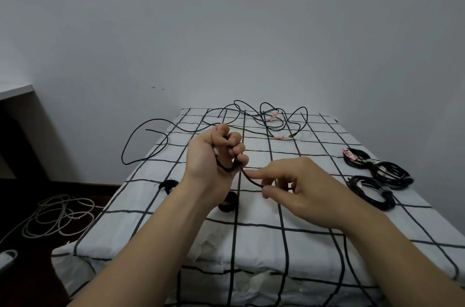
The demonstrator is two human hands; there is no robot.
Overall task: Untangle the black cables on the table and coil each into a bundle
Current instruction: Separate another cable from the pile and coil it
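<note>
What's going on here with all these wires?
A person is coiling a black cable. The left hand grips a loop of it, and the right hand pinches the stretch that runs out from it. More loose cables lie tangled at the far end of the table. Three finished bundles sit on its right side.

Beyond the left hand (214,153) and right hand (304,188) a strip of bare counter (256,243) lies open — then the loose cable tangle (264,118) bars the far edge. Coiled bundles (377,176) crowd the counter right of the right hand; two small black rolls (227,203) flank the left forearm (176,218).
</note>
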